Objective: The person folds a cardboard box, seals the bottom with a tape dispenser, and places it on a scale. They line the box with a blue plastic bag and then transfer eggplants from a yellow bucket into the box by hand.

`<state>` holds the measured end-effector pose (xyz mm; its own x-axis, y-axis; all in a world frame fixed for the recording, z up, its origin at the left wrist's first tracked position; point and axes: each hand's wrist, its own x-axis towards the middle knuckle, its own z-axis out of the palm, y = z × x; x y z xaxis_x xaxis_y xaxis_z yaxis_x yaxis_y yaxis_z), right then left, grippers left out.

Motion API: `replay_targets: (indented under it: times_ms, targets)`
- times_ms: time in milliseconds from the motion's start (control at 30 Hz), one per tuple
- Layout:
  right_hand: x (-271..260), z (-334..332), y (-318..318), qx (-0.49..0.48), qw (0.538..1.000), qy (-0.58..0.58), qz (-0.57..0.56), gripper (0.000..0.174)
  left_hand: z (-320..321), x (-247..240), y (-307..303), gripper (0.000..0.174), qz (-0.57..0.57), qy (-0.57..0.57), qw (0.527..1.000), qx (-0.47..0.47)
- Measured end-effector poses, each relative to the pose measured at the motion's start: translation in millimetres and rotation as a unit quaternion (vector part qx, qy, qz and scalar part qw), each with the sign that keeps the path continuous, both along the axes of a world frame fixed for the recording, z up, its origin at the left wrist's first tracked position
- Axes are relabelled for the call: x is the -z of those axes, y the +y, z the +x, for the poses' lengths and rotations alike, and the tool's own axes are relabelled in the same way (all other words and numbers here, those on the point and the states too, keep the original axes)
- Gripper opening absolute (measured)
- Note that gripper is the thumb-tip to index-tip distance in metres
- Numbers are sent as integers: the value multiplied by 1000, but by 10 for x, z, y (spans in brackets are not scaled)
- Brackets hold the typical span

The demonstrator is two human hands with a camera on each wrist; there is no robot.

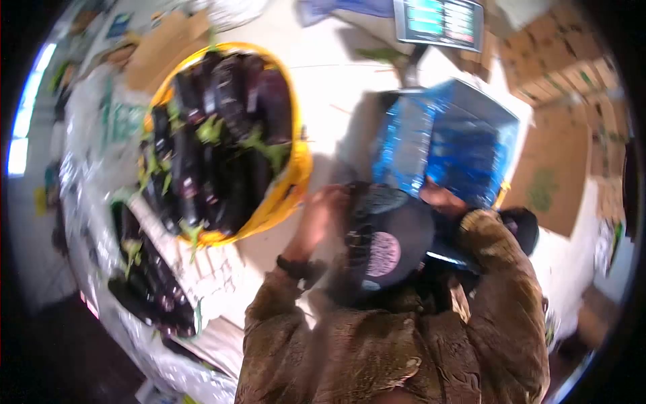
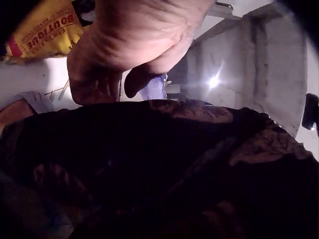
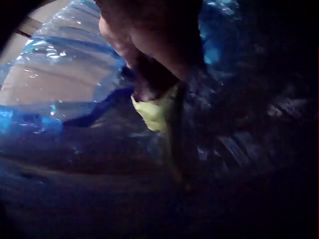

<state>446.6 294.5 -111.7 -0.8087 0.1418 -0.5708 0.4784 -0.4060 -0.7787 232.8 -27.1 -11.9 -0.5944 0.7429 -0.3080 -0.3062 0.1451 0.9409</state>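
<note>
In the head view, my right hand (image 1: 442,198) reaches into an open box lined with blue plastic (image 1: 464,161). In the right wrist view its fingers grip an eggplant (image 3: 152,82) near the stem end, with the pale green cap and stem pointing down over the shiny liner. My left hand (image 1: 328,205) is blurred in the head view, between the box and a yellow bag (image 1: 296,182) full of eggplants (image 1: 215,135). In the left wrist view the left fingers hang loosely bent, thumb apart, with nothing seen between them; dark cloth hides the fingertips.
A digital scale display (image 1: 441,23) stands behind the box. Loose eggplants (image 1: 151,283) lie by clear plastic sheeting at the left. Cardboard boxes (image 1: 558,54) are stacked at the right. A dark cap (image 1: 400,229) covers part of the middle of the head view.
</note>
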Motion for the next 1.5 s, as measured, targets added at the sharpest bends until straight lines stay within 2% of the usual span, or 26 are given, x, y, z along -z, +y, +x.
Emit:
replay_targets:
  times_ms: [33, 67, 167, 267, 367, 400, 433, 500, 567, 633, 667, 767, 900, 967, 1000, 1067, 1100, 1133, 1167, 1200, 1300, 1333, 1367, 1400, 1433, 1500]
  targets:
    - [-483, -42, 38, -138, 946, 191, 224, 33, -10, -296, 50, 27, 37, -92, 995, -4]
    - [-549, -151, 12, -158, 941, 212, 212, 33, -17, -447, 102, 21, 42, -286, 953, -93]
    - [-630, -284, 37, -208, 928, 222, 216, 31, 8, -405, 50, 22, 24, -193, 976, -93]
    - [-730, -340, 162, -244, 912, 223, 242, 30, 86, 88, 13, 23, -18, -209, 975, -72]
    - [-844, -355, 275, -273, 896, 221, 270, 29, 164, 155, 26, 24, 60, -145, 986, -63]
    - [-854, -368, 305, -283, 891, 219, 279, 29, 138, 24, 4, 23, -9, -151, 987, -56]
    - [-885, -361, 327, -292, 886, 218, 287, 28, 132, -187, -19, 23, -6, -147, 987, -66]
    - [-945, -413, 365, -310, 873, 221, 306, 28, 99, -609, -70, 23, 24, 10, 998, -52]
    - [-1023, -421, 423, -326, 859, 220, 327, 27, 127, -767, -85, 23, 60, 13, 994, -88]
    - [-1072, -428, 454, -339, 846, 219, 348, 26, 107, -1017, -165, 22, 0, 86, 994, -61]
    - [-1087, -399, 453, -345, 841, 216, 356, 26, 148, -1132, -208, 22, -26, 168, 983, -75]
    - [-1136, -329, 441, -359, 826, 207, 381, 25, 217, -348, -267, 24, -52, 112, 990, -67]
    - [-1155, -254, 451, -362, 811, 189, 418, 24, 203, -397, -602, 26, -60, 43, 995, -73]
    - [-1182, -189, 467, -357, 806, 174, 440, 23, 76, -539, -771, 24, -125, 278, 950, -62]
    - [-1201, -146, 484, -354, 803, 166, 450, 23, 1, -668, -801, 24, -122, 280, 950, -60]
    - [-1234, -117, 499, -348, 798, 144, 470, 23, -204, -1080, -815, 24, -162, 310, 926, -143]
    - [-1549, 108, 688, -345, 799, 142, 473, 23, -358, -1160, -874, 25, -139, 406, 892, -143]
    - [-2057, -117, 464, -378, 760, 65, 524, 21, -501, -1361, -870, 27, -132, 319, 923, -169]
    - [-2729, -748, -137, -408, 714, -13, 569, 22, -665, -1503, -857, 25, -147, 344, 905, -203]
    - [-2868, -722, -149, -371, 751, 18, 546, 24, -840, -1622, -851, 24, -163, 367, 885, -237]
    - [-3238, -644, -223, -321, 781, 32, 535, 27, -1475, -1836, -835, 21, -168, 447, 835, -274]
    - [-3281, -605, -221, -324, 781, -20, 534, 29, -1748, -1831, -814, 20, -188, 450, 827, -279]
    - [-3300, -571, -236, -321, 781, -24, 535, 29, -2046, -1830, -763, 15, -250, 489, 791, -270]
    - [-3314, -535, -263, -306, 789, -21, 532, 31, -2304, -1762, -695, 18, -197, 597, 726, -278]
    - [-3330, -505, -284, -289, 797, -20, 530, 32, -2562, -1692, -677, 26, -218, 558, 754, -270]
    - [-3339, -451, -337, -292, 796, -50, 527, 33, -2961, -1622, -518, 42, -315, 523, 744, -272]
